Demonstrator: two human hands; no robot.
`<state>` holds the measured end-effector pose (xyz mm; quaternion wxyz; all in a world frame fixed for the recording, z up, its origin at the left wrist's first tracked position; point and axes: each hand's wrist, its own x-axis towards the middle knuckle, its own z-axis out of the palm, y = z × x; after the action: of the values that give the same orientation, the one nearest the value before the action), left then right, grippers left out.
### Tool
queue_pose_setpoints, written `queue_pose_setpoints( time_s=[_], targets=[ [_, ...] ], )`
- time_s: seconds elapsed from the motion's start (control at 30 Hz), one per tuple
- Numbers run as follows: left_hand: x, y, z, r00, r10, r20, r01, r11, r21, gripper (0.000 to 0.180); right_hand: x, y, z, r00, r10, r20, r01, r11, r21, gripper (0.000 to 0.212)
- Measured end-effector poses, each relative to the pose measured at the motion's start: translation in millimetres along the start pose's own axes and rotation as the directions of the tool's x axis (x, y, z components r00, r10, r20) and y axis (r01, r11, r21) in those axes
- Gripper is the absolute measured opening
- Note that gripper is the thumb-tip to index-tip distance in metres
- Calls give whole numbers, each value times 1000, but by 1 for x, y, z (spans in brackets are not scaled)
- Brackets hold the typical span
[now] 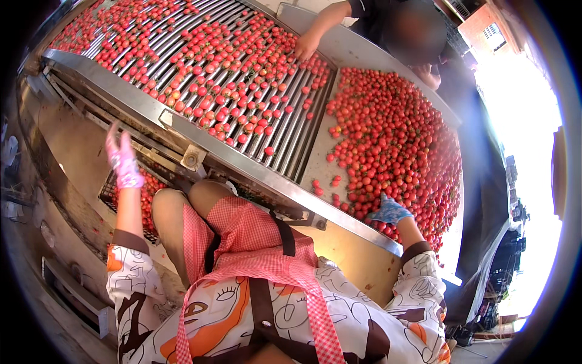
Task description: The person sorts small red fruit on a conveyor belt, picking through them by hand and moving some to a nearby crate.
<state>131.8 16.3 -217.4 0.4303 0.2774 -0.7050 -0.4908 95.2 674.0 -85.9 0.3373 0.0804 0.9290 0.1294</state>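
A dense heap of small red tomatoes [394,145] fills the metal tray at the right end of a roller conveyor [285,155]. My right hand [391,211], in a blue patterned glove, rests at the heap's near edge. Its thumb stands apart from the fingers, which reach left against the tomatoes; nothing shows gripped in it. My left hand [124,162], in a pink glove, is raised in front of the conveyor's near side. Its fingers are spread and hold nothing. Below it, a dark crate [109,189] of tomatoes stands beside my knee.
More tomatoes lie scattered over the metal rollers. Along the conveyor's near side runs a raised metal edge [242,167]. Across from me another person's hand [307,46] touches tomatoes near the rollers' far end. A red checked apron [254,242] covers my lap.
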Motion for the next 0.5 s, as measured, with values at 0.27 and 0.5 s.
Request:
queue_pose_setpoints(
  time_s=[0.27, 0.5],
  targets=[
    [-48, 112, 116, 808, 256, 531, -395, 904, 166, 26, 33, -84, 5, 982, -154, 112, 178, 953, -246, 98],
    [-64, 116, 130, 742, 74, 666, -414, 833, 368, 26, 125, -184, -19, 692, -694, -197, 620, 432, 654, 73]
  ],
)
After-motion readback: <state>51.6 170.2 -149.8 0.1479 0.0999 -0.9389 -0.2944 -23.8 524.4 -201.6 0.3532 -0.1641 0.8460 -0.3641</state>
